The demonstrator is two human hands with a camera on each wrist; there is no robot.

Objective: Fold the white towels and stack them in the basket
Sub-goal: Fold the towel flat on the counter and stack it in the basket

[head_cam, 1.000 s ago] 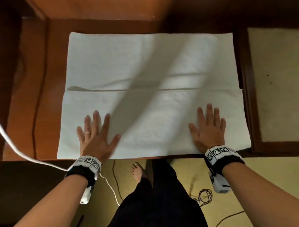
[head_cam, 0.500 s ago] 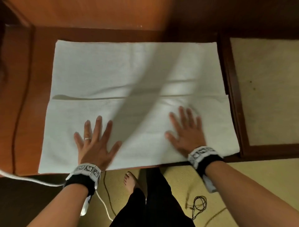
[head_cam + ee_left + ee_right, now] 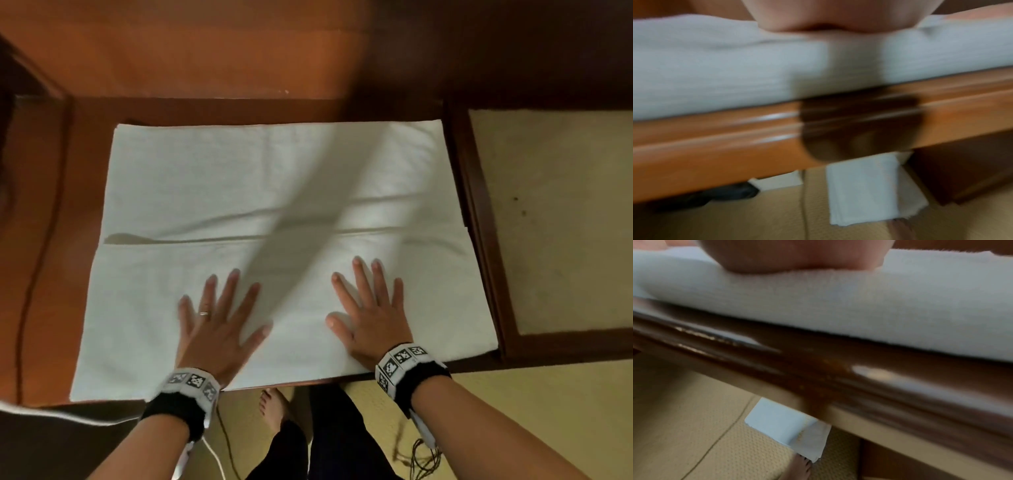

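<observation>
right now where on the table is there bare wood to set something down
Bare wood shows left of the white towel and in a band beyond its far edge on the table. The towel covers the middle and reaches the near and right edges, with the left hand and right hand flat on it.

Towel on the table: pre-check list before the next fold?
1. First fold laid: ok, the near flap covers the white towel up to mid-width.
2. Left hand flat on the flap: ok.
3. Right hand flat on the flap: ok.
4. Flap edge straight: not ok, it gapes at the left end.
5. Towel fully on the table: ok, though the near edge sits at the rim.
6. Basket within reach: cannot tell, none in view.
</observation>
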